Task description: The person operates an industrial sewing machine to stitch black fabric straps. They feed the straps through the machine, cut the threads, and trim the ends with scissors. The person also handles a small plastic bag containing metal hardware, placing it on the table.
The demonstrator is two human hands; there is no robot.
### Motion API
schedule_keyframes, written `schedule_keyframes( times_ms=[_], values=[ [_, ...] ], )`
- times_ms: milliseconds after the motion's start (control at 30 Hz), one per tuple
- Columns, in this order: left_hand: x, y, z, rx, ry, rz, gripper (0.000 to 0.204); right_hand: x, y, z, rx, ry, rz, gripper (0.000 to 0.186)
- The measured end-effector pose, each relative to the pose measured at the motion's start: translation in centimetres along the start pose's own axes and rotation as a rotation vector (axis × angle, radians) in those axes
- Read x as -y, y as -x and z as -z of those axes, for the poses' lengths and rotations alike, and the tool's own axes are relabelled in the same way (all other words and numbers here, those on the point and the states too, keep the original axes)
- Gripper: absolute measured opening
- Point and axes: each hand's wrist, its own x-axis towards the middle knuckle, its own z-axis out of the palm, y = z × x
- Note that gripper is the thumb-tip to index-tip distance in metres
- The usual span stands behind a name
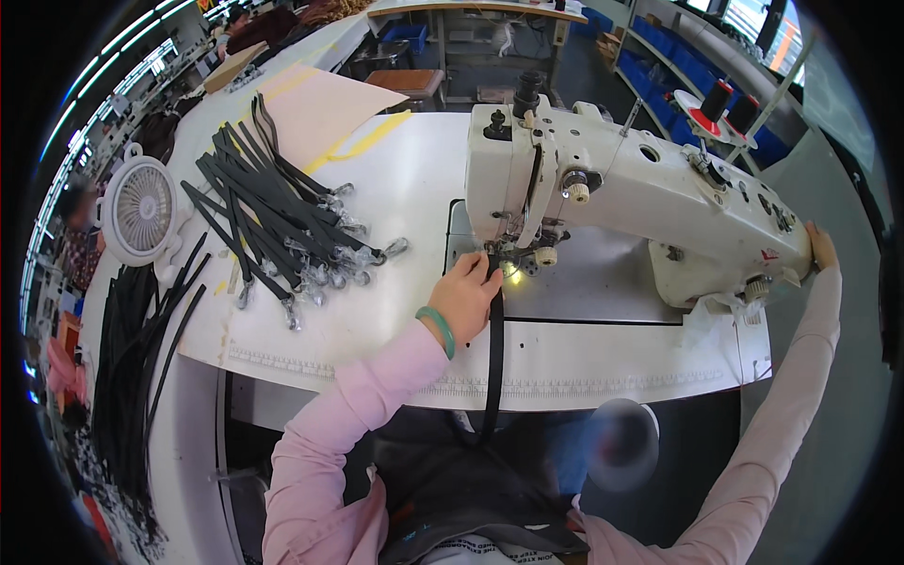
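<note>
A white industrial sewing machine [603, 160] stands on the white table, its small lamp lit by the needle area. My left hand [466, 294], with a green bangle at the wrist, is closed on a black strap [496, 353] right beside the presser foot. From there the strap runs down over the table's front edge toward my lap. My right hand [822, 247] reaches to the far right end of the machine, at the handwheel side; its fingers are partly hidden behind the machine.
Left of the machine lies a pile of black straps [273, 202] with wrapped metal clips. More long straps [127, 348] hang over the left edge near a white fan [143, 209]. Thread spools [718, 99] stand behind the machine at right. A pinkish sheet [320, 113] lies at the back.
</note>
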Motion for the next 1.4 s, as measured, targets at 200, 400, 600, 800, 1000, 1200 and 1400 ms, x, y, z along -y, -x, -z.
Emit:
schedule_keyframes(
  times_ms=[200,400,600,800,1000,1200,1400],
  values=[
    [0.4,-0.3,-0.7,-0.038,0.054,-0.039,0.029,-6.6,6.8,-5.2,-0.447,-0.672,-0.024,0.046],
    [0.9,-0.1,-1.3,0.039,0.027,-0.039,0.039,-8.1,8.7,-7.8,-0.503,-0.604,0.070,0.044],
    [0.9,-0.3,-1.2,0.053,0.096,-0.032,0.041,-7.0,3.9,-0.3,-0.273,-0.167,-0.090,0.049],
    [1.1,0.3,-0.9,0.071,-0.012,-0.016,0.040,-3.5,8.3,-10.8,-0.577,-1.039,-0.049,0.059],
    [0.8,-0.4,-1.4,-0.025,0.008,-0.064,0.030,-8.2,6.4,-6.6,-0.600,-0.738,0.013,0.061],
    [0.9,-0.5,-1.5,-0.032,-0.010,-0.063,0.030,-8.2,5.0,-4.5,-0.568,-0.540,-0.053,0.058],
    [1.0,-0.7,-1.8,-0.037,0.020,-0.063,0.030,-11.2,8.4,-7.7,-0.466,-0.664,-0.105,0.053]
  ],
)
